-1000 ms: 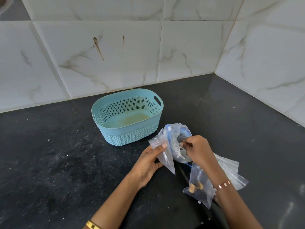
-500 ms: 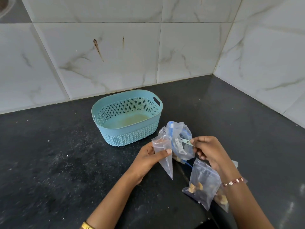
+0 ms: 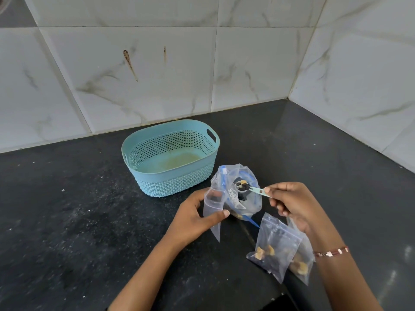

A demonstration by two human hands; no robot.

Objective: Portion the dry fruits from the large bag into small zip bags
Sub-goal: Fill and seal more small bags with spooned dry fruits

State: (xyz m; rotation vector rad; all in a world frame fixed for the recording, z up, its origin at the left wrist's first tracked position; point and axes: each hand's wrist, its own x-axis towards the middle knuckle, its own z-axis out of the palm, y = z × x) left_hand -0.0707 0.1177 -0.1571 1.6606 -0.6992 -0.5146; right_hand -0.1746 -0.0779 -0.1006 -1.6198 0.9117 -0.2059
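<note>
My left hand point(image 3: 193, 217) pinches an empty small zip bag point(image 3: 212, 208) by its upper part, thumb on the front. Behind it the large clear bag point(image 3: 241, 191) with blue zip strips sits crumpled on the black counter. My right hand point(image 3: 290, 204) holds a small pale-green scoop point(image 3: 252, 188) by its handle; the scoop carries a few pieces of dry fruit and hovers over the large bag's mouth. Two small zip bags with dry fruit, one point(image 3: 272, 245) in front and one point(image 3: 301, 259) behind, lie by my right wrist.
A light-blue perforated plastic basket point(image 3: 157, 176) stands behind the bags, with nothing in it. White marble-look tiled walls point(image 3: 202, 70) meet in a corner at the back right. The black stone counter point(image 3: 67, 216) stretches to the left.
My right hand has drawn back out of the large bag, lifting the loaded scoop to the bag's mouth. My left hand keeps holding the empty small bag.
</note>
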